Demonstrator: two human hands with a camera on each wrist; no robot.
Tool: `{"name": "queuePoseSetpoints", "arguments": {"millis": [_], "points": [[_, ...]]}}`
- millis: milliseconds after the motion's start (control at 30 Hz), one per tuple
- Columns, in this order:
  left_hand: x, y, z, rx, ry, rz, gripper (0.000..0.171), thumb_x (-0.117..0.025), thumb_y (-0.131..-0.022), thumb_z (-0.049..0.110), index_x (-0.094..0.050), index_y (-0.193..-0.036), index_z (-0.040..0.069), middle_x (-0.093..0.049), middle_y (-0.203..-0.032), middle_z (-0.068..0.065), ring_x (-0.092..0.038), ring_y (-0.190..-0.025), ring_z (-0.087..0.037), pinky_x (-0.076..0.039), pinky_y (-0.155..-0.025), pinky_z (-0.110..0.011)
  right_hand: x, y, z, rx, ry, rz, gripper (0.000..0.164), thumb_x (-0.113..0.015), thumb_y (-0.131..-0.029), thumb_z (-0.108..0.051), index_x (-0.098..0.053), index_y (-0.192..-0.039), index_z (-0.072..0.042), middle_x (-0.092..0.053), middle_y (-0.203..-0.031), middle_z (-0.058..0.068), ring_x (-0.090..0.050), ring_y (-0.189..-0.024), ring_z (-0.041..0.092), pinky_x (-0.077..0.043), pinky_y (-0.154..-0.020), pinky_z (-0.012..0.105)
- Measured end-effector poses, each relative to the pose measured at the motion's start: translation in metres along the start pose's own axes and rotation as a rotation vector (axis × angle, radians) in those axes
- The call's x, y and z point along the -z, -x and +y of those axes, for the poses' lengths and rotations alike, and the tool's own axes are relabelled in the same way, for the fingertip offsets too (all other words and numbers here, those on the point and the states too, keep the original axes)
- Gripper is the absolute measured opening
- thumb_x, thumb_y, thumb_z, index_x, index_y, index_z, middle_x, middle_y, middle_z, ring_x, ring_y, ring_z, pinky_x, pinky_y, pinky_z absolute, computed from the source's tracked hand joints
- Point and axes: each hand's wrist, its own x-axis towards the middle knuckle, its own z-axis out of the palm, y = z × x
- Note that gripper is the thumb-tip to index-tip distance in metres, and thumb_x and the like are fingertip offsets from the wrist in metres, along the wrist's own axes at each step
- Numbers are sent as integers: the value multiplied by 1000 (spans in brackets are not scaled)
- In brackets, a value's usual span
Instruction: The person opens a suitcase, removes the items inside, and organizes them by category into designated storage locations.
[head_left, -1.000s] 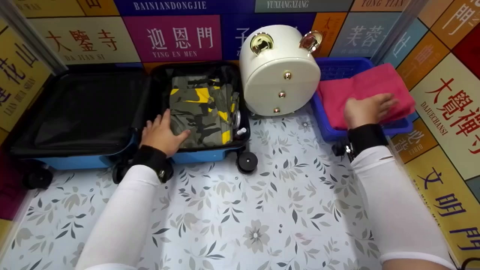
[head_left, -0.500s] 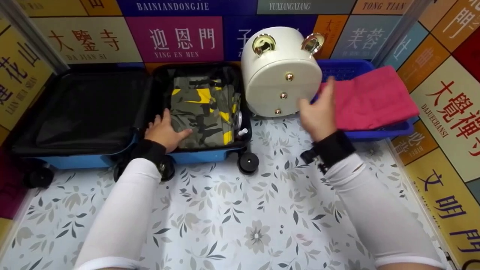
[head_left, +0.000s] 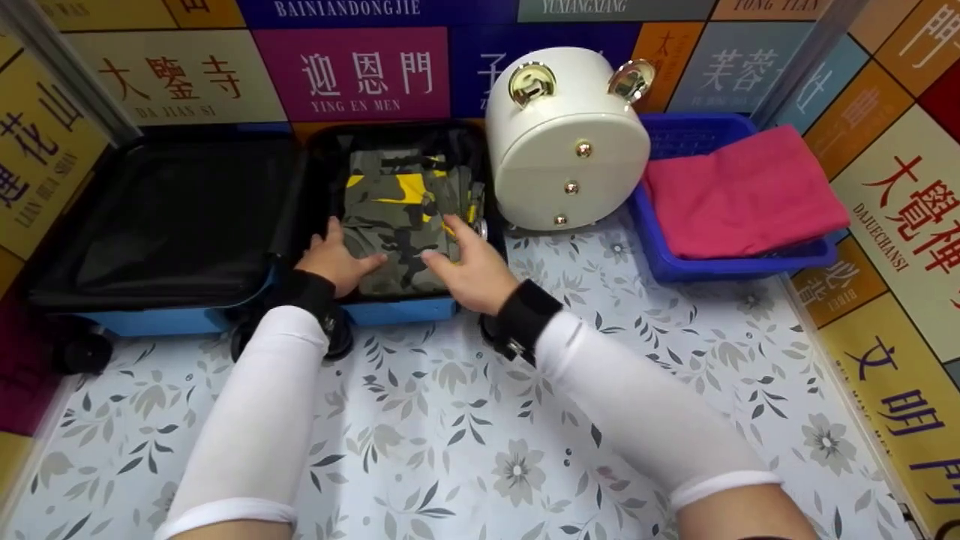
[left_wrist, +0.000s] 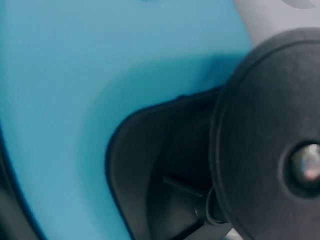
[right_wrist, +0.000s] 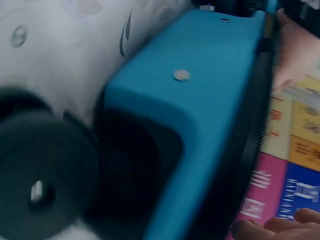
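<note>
A black wheel and its dark mount fill the lower right, set against a smooth blue suitcase shell [left_wrist: 95,65].

The wheel [left_wrist: 257,125] is cut off by the right edge, a shiny metallic hub [left_wrist: 310,162] sunk in a dark ring on its face. To its left, and partly behind it, a round-cornered black mount [left_wrist: 135,170] sits against the blue, with a thin raised ridge [left_wrist: 182,186] low down inside it. Darker blue shading borders the mount, deepest just beside the wheel's upper rim. A pale grey surface [left_wrist: 265,17] shows at the upper right, with a darker grey patch [left_wrist: 300,2] in its corner. A black strip [left_wrist: 11,205] edges the shell at lower left.
</note>
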Motion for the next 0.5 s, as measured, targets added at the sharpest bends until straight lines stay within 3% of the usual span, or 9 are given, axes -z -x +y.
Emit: {"name": "queuePoseSetpoints", "arguments": {"millis": [167,500], "points": [[-1,-3,0,29,9,-47,115,-45,-75,77,13,-148,10,-9,-152,-28,-17,-139,-41,-25,-109,-52,-10,-23,9,-183,65,-66,86,-47,-85,-63,-17,-149,-15,-27,-152,6,-30,-138,20,-28,-111,37],[1,-4,1,72,-48,-146,119,-45,-77,75,20,-144,2,-26,-146,-30,-36,-129,-42,-33,-104,-50,-14,-52,16,-313,205,-121,84,-47,-87,-58,-20,-148,-7,-30,-150,12,-36,-134,24,-31,-109,35]]}}
